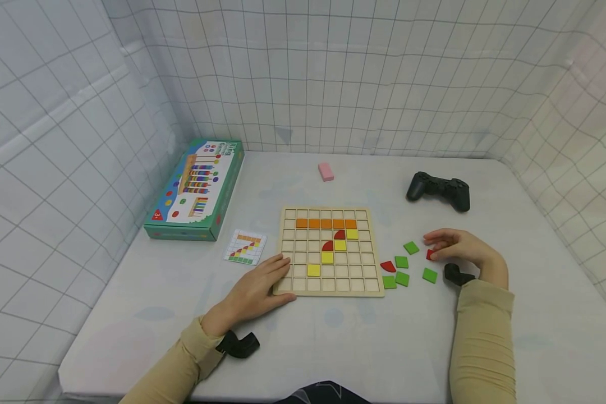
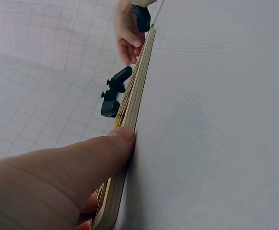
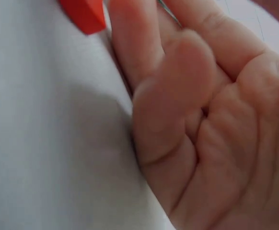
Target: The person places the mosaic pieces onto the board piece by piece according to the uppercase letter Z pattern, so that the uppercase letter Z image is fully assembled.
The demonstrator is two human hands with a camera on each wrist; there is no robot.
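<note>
Red piece [image 1: 429,255] at half-curled right hand [image 1: 462,248] — spread left hand [image 1: 256,289], board [image 1: 354,271]

White table [image 1: 363,348] — board [image 1: 355,271], box [image 1: 194,191], controller [image 1: 446,192]

Green-edged box [image 1: 194,191] at left, pink block [image 1: 325,171] toward back, black game controller [image 1: 438,191] at right.

White grid-lined walls [image 1: 333,73], white tabletop [image 1: 414,348]
</note>
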